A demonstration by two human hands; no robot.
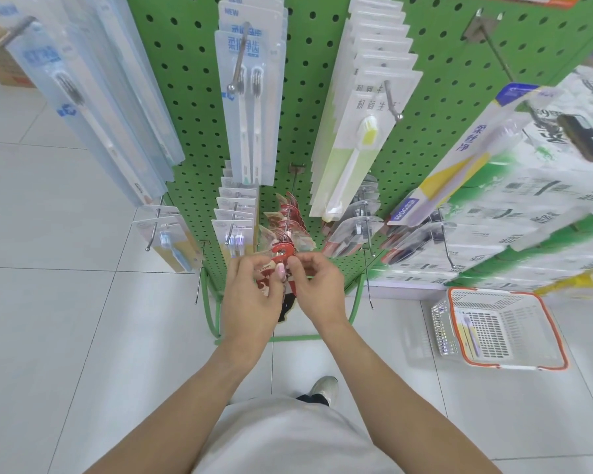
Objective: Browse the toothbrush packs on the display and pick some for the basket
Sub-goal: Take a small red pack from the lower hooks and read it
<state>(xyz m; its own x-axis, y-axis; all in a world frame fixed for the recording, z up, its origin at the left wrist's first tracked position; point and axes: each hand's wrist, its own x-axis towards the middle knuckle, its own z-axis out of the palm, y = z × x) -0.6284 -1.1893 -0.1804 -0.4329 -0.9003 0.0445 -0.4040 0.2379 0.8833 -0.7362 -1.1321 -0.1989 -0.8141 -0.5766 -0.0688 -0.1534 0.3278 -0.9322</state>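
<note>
Low on the green perforated metal display stand point(192, 97), seen from the head camera, both hands meet at a flat red-and-cream card pack with a red plastic hanger hook point(281, 254). It is the front one of a row of like packs strung on a peg. The left hand point(250, 295) grips the body of the pack with curled fingers, while the right hand point(317, 285) pinches its upper edge just beside the hook.

The pack looks light, thin and somewhat bendy, and its glossy face is probably slippery. Holding it by the stiff hook end and by the card's edges seems the safest way to slide it off the peg without creasing it. What it contains cannot be made out.

Clear blister toothbrush packs hang on pegs above and to either side, among them a pale green-handled one point(353, 159).

Pale glossy floor tiles point(65, 206) surround the stand. A white plastic mesh shopping basket with an orange rim point(541, 364) sits on them well to the right, already holding one purple-and-yellow toothbrush pack point(468, 331). Stacked green-and-white wrapped goods point(528, 206) rise behind the basket. A cardboard box sits at the upper left corner.
</note>
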